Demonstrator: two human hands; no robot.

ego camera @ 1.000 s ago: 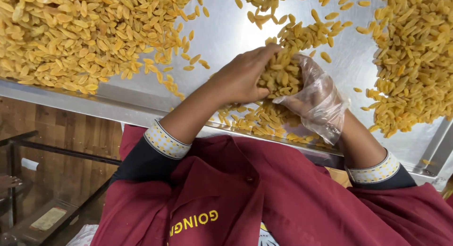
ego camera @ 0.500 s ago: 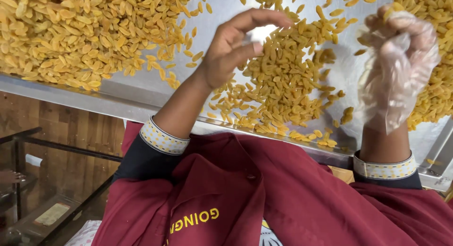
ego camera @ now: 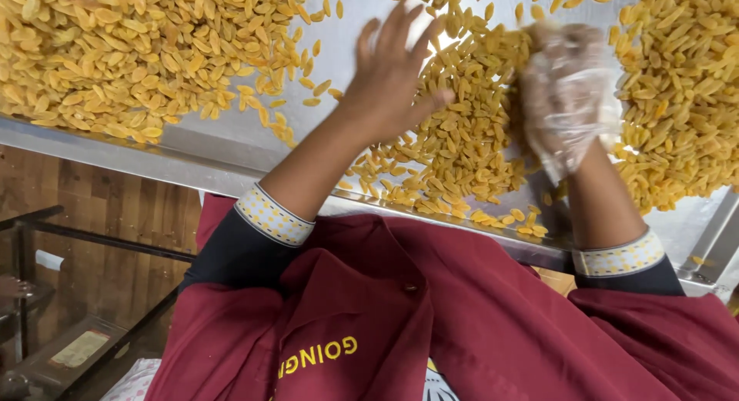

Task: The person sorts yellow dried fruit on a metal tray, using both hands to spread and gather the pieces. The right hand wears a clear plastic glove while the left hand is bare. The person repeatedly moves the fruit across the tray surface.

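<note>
Gleaming steel surface (ego camera: 231,135) carries golden raisins (ego camera: 462,139) above a wooden floor (ego camera: 92,208); left hand (ego camera: 392,81) splays flat, grip apart; gloved right hand (ego camera: 566,101) presses the pile, grip loosely apart.

— where do the raisins lie?
— on the metal table (ego camera: 231,143). one big heap (ego camera: 115,55) sits at the left, another heap (ego camera: 681,93) at the right, and a thinner spread (ego camera: 462,147) lies between them, near the front edge.
— and the hands?
— the left hand (ego camera: 389,81) rests on the spread's left side, the right hand (ego camera: 566,97) on its right, well apart.
</note>
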